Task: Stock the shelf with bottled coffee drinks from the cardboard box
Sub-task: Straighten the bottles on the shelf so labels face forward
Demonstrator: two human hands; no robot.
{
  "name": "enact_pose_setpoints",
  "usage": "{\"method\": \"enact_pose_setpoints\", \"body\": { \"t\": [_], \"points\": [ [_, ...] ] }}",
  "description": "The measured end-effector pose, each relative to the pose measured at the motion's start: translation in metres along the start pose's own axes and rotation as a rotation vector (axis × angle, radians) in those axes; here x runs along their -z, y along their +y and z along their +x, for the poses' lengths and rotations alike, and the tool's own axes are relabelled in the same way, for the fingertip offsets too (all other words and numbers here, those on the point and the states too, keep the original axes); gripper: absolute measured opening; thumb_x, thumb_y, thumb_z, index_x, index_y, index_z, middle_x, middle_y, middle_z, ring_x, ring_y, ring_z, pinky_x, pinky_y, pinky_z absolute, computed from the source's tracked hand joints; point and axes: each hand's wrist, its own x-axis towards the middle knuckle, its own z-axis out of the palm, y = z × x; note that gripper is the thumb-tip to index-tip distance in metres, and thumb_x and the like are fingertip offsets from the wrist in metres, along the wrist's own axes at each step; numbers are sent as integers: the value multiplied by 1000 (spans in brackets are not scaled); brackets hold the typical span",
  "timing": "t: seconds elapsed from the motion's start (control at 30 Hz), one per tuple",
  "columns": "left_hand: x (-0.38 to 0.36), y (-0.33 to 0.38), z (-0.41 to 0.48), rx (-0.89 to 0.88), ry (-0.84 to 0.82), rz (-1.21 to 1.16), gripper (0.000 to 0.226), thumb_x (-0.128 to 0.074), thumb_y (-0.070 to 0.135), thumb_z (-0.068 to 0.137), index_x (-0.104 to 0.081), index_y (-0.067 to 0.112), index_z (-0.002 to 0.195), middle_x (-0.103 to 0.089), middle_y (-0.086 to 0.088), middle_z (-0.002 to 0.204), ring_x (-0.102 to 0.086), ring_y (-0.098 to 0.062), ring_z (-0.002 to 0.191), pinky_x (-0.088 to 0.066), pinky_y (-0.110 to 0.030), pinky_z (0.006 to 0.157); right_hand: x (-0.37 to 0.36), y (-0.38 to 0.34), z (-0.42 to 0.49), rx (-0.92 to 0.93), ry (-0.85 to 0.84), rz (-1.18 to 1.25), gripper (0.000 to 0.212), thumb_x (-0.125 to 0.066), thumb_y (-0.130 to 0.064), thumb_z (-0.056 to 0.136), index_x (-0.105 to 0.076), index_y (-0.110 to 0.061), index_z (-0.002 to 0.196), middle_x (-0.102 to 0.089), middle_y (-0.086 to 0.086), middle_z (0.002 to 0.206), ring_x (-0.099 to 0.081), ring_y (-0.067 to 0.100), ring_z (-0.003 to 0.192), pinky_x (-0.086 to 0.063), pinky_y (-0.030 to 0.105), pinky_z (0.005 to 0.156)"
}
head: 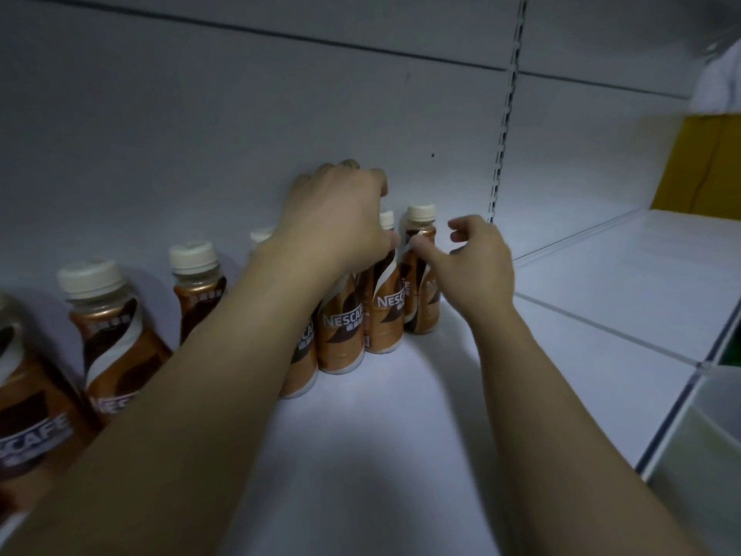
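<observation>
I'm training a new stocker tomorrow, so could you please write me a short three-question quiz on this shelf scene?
1. True or false: the left hand rests on top of a bottle in the diagonal row of coffee bottles.
2. Multiple choice: what colour are the bottle caps? A) red B) cream-white C) black
3. Fill in: the right hand touches the bottle nearest the back wall with its ____ while the other fingers stay spread.

Key
1. True; its palm covers the cap.
2. B
3. Thumb, as far as the view shows; it touches the neck of the rearmost bottle on the white shelf.
</observation>
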Motion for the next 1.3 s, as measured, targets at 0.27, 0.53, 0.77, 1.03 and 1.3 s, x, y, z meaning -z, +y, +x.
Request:
{"method": "enact_pose_setpoints", "body": {
  "t": [0.27, 0.53, 0.77, 1.03, 1.3],
  "points": [
    [-24, 3, 4, -41, 154, 149, 42, -73, 44, 71, -60, 21, 103, -60, -7, 96, -55, -28, 89, -33, -38, 73, -24, 13, 2, 27, -126, -70, 60, -69, -58, 73, -60, -17, 115, -53, 1, 100, -56, 18, 87, -39, 28, 69],
    [-26, 1, 5, -60, 172, 148, 38, -69, 36, 75, -56, 20, 106, -60, -8, 101, -54, -30, 94, -33, -39, 76, 1, 15, 3, 80, -445, 68, 15, -57, -15, 89, -63, -21, 101, -66, -7, 83, -64, 15, 82, -48, 28, 71],
    [-28, 0, 4, -61, 180, 155, 36, -70, 33, 75, -55, 19, 105, -59, -8, 100, -53, -30, 94, -30, -38, 74, -7, 19, -1, 31, -270, 91, 43, -77, -27, 78, -63, -18, 117, -53, -24, 73, -51, -9, 68, -37, 11, 60],
    [-29, -2, 6, -78, 204, 142, 34, -71, 33, 74, -58, 20, 102, -60, -8, 99, -54, -30, 91, -27, -37, 71, -3, 14, -3, 28, -293, 53, 39, -72, -28, 84, -62, -19, 120, -59, -16, 83, -56, 2, 73, -36, 13, 62],
    [-32, -1, 5, -70, 213, 152, 33, -70, 31, 75, -57, 18, 103, -59, -10, 98, -53, -30, 92, -28, -38, 73, 4, 12, -5, 69, -424, -88, 32, -53, -17, 95, -59, -25, 125, -62, -4, 99, -58, 18, 91, -52, 36, 80]
  ]
}}
